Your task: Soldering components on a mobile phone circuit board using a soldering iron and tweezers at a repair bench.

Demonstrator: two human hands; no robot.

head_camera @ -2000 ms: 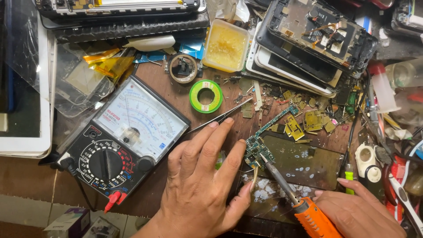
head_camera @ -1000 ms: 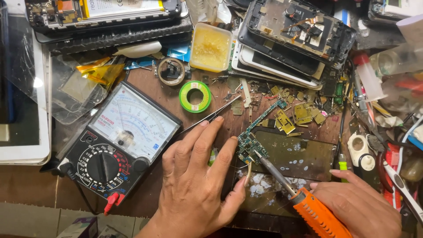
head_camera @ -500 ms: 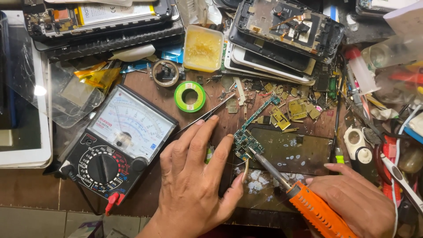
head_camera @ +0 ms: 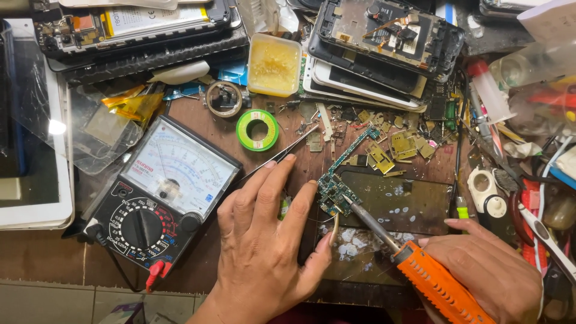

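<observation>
Right hand (head_camera: 489, 273) gripping orange soldering iron (head_camera: 435, 282), tip up-left on narrow green circuit board (head_camera: 337, 191) running diagonally across dark mat (head_camera: 402, 204); left hand (head_camera: 270, 246) nearer, fingers spread flat, pinning board's lower end.

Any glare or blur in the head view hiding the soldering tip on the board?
Head view: the small green circuit board and the tip of the orange-handled soldering iron are sharp and evenly lit; the only strong glare is a white spot on the clear plastic sheet at far left; the right edge looks softer, with the translucent plastic bag slightly hazy.
</observation>
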